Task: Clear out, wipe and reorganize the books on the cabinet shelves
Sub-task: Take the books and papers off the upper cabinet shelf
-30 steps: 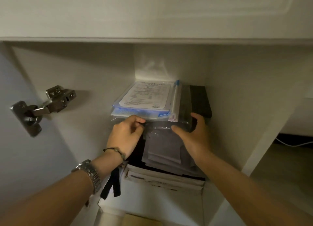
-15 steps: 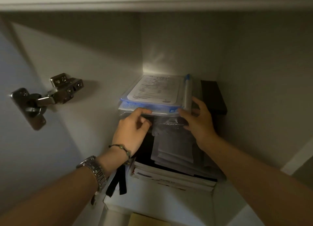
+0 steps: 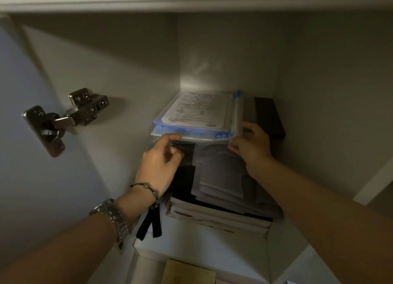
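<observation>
Here we pinch the blue-edged plastic document pouch [image 3: 195, 122] at both front corners, left hand [image 3: 158, 166] and right hand [image 3: 249, 145], above stacked books [image 3: 217, 217].

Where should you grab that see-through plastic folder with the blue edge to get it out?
Take the clear blue-edged plastic folder by its two near corners, from the front. It lies flat on the pile, walls close on both sides. The left hand and right hand are at those corners.
</observation>
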The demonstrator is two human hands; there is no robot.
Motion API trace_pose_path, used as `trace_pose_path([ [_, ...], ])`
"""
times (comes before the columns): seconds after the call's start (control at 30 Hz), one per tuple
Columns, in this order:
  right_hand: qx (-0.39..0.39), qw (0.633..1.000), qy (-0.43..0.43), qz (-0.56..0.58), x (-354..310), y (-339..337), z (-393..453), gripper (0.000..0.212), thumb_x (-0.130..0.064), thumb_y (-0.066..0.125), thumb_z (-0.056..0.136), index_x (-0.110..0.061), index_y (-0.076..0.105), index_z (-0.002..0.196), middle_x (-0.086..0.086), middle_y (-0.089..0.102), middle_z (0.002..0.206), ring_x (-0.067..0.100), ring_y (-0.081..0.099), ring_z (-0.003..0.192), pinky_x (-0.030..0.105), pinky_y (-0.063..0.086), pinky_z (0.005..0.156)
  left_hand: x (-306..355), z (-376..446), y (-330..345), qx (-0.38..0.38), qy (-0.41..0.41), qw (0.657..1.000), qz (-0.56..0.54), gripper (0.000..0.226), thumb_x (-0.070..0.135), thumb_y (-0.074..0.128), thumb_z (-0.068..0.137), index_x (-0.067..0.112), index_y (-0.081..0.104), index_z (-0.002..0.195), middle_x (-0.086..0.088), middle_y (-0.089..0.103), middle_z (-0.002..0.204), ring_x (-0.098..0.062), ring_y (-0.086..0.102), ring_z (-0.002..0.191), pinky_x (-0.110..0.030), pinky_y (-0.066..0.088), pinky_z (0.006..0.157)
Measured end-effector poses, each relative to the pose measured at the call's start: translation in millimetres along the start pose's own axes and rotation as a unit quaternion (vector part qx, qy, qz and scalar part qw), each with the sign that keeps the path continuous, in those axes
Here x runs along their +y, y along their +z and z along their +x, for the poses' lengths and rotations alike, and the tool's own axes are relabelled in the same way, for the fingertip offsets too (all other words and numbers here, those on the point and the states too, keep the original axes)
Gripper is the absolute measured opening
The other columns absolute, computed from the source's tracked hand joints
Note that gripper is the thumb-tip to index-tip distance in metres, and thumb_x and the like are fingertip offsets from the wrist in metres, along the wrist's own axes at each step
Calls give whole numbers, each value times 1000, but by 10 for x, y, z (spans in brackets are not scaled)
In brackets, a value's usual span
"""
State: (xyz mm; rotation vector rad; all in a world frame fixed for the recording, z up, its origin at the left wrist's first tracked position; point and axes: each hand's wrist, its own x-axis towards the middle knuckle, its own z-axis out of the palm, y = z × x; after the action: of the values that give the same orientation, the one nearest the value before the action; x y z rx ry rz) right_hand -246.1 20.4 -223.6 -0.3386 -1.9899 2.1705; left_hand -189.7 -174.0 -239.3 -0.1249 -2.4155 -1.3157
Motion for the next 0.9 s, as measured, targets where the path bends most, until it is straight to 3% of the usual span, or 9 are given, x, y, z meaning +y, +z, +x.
trace_pose_path([
  [0.27,-15,1000,4,25,28,-246,-354,55,12,60,83,-18,51,127,3,57,116,18,60,100,17,56,62,133,-6,-59,18,15,1000,0,28,12,57,89,28,58,111,1,66,78,-11,63,74,-26,53,74],
  [0.47,-29,999,13,34,7,-428,-440,61,9,64,81,-25,49,128,-5,57,101,18,62,96,25,57,63,116,23,-62,21,15,999,23,26,11,54,89,26,60,110,3,67,84,-7,62,77,-17,51,70],
  [0.67,-7,1000,14,-15,-130,-394,-305,71,-19,75,79,-27,40,139,4,52,131,23,62,103,39,58,75,49,66,6,20,18,999,28,24,12,53,91,27,59,108,8,64,84,1,60,74,-10,47,67],
  [0.9,-31,995,3,-95,-176,-257,-167,65,1,70,80,-22,46,136,3,52,130,22,56,110,22,55,56,-52,49,45,14,28,999,26,22,13,54,91,25,59,109,10,63,87,1,60,77,-5,46,66],
])
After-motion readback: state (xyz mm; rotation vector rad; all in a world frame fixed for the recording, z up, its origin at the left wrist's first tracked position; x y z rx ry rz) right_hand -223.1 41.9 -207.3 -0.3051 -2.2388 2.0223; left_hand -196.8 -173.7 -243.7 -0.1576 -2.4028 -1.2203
